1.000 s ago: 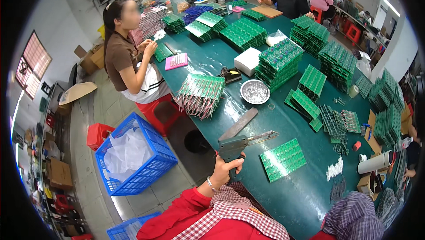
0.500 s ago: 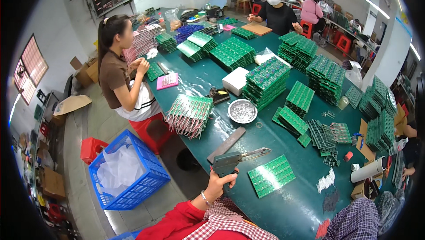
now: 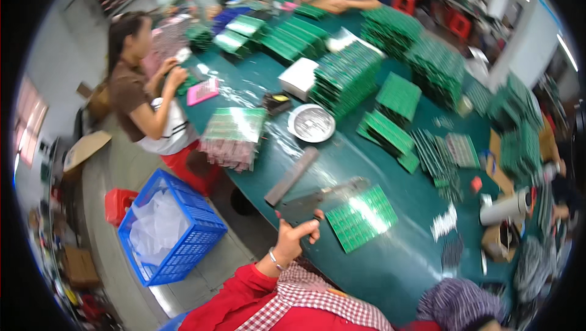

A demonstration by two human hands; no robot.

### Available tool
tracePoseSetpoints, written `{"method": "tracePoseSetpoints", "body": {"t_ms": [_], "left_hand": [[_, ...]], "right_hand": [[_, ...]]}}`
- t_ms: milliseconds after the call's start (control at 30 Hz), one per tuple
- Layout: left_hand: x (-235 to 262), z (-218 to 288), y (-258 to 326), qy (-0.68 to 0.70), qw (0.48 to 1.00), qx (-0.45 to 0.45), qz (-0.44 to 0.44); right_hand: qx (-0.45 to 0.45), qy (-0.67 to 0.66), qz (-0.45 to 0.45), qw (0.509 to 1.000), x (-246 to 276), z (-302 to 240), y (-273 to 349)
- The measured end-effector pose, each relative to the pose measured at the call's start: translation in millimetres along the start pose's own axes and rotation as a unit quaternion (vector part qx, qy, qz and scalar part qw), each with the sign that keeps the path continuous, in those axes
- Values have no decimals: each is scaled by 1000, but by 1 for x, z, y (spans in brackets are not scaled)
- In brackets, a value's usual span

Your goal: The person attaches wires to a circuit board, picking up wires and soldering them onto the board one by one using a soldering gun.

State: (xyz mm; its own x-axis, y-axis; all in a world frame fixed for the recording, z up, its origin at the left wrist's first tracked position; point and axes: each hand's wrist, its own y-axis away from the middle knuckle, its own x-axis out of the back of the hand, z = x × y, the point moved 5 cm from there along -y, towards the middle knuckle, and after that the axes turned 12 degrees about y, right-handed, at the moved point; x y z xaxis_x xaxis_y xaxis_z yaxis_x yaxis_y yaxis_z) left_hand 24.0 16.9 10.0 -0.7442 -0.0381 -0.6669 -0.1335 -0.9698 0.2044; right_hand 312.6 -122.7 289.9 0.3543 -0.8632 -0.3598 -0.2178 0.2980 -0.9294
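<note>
We see grey metal cutter (image 3: 320, 195): flat, long, blade end blurred, lying on green table (image 3: 390, 264) near front edge. Left hand (image 3: 293, 239) grips its near handle end, fingers curled tight, thumb up. Right hand not in our view. Just right of cutter: green circuit panel (image 3: 361, 217), flat, glare stripe across. Beyond cutter: grey bar (image 3: 292, 176), round metal dish (image 3: 311, 123). Blue basket (image 3: 171, 228) on floor, left.

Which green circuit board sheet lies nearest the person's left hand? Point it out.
The single flat green sheet lying alone just right of the left hand, beside the cutter blade; the other boards sit stacked farther up the table.
</note>
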Motion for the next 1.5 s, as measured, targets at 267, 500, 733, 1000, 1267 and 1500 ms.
{"method": "tracePoseSetpoints", "body": {"t_ms": [267, 500, 733, 1000, 1267, 1500], "left_hand": [[3, -1, 1, -21, 999, -27, 5], [-14, -15, -8, -54, 997, 8, -57], [-38, -23, -4, -72, 994, 8, -78], [-32, -21, -8, -87, 995, -11, -50], [-33, -29, -13, -92, 995, 6, -49], [-32, -30, -16, -97, 994, 10, -51]], "right_hand": [[-251, 309, -264, 879, 74, 81, 131], [-291, 355, -453, 765, 121, 117, 208], [-219, 435, -483, 728, 105, 178, 242], [-199, 458, -522, 692, 93, 235, 256], [-245, 453, -588, 624, 84, 265, 275], [-295, 429, -613, 594, 80, 263, 277]]}}
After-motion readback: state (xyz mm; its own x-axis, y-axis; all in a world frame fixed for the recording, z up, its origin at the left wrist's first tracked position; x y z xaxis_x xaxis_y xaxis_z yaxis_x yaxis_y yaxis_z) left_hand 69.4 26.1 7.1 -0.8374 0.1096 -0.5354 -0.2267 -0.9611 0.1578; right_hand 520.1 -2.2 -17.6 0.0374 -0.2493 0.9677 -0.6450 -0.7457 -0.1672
